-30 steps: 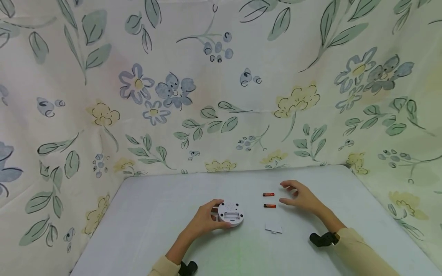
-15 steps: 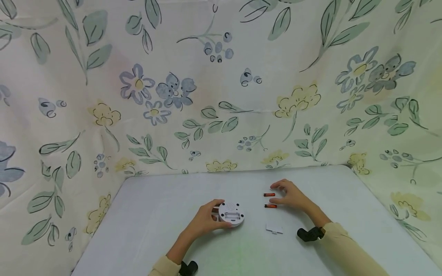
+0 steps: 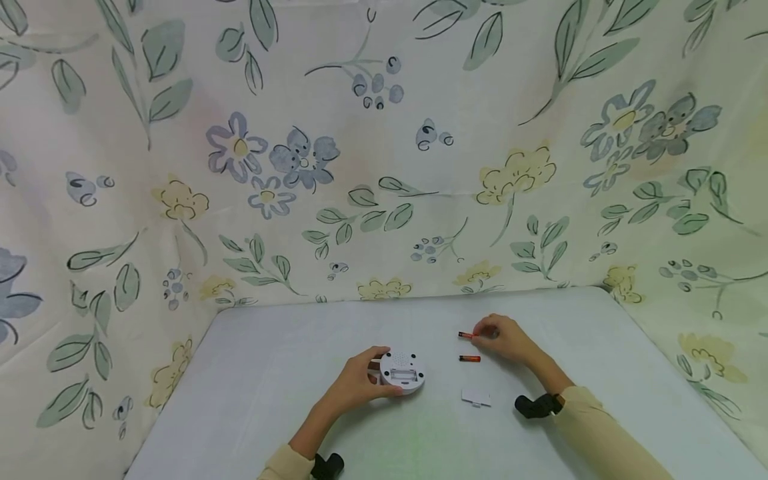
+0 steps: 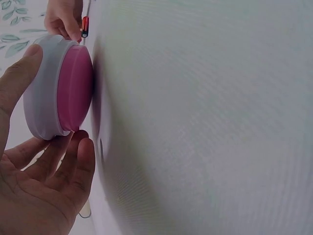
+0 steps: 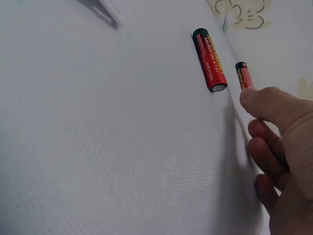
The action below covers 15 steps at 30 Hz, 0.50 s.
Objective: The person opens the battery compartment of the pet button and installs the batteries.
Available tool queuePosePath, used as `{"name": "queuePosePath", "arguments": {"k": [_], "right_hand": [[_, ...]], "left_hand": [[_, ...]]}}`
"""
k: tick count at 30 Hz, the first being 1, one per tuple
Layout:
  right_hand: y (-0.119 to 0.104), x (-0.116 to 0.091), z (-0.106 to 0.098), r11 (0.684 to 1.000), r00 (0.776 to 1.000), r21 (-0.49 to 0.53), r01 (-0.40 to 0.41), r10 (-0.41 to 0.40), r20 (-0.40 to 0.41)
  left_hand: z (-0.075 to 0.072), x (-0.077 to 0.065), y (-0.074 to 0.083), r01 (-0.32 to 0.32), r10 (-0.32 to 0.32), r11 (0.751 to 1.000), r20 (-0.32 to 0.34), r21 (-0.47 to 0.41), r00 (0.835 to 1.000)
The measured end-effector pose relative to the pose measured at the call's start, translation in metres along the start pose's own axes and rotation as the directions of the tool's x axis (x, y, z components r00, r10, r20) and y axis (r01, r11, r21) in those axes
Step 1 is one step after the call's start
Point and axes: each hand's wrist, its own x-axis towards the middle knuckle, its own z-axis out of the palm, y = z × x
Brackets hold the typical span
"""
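Note:
My left hand [image 3: 354,381] grips a round white device [image 3: 414,365] by its left side, thumb at the near edge. Its underside faces up, showing dark round feet, a speaker-like grille and a battery compartment [image 3: 403,375] with no batteries in it. The left wrist view reveals the device's pink face [image 4: 76,88] turned toward the table. Between thumb and fingers, my right hand [image 3: 509,339] pinches one end of a red and black AAA battery [image 5: 243,73]. A second AAA battery [image 5: 210,61] lies on the table just nearer to me.
A small white battery cover [image 3: 476,397] with a tab lies on the white table [image 3: 270,380], nearer than the batteries and right of the device. Floral fabric [image 3: 372,253] hangs along the table's back and sides.
My right hand has moved left to the farther battery, and its fingers have closed on it; the battery's right end is lately covered. The left hand and device stay in place.

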Motion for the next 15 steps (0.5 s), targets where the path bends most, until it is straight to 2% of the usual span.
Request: {"name": "queuePosePath", "arguments": {"k": [15], "right_hand": [[0.0010, -0.0034, -0.0028, 0.985, 1.000, 0.174, 0.013, -0.010, -0.017]], "left_hand": [[0.0002, -0.0004, -0.0007, -0.002, 0.002, 1.000, -0.006, -0.007, 1.000]]}}
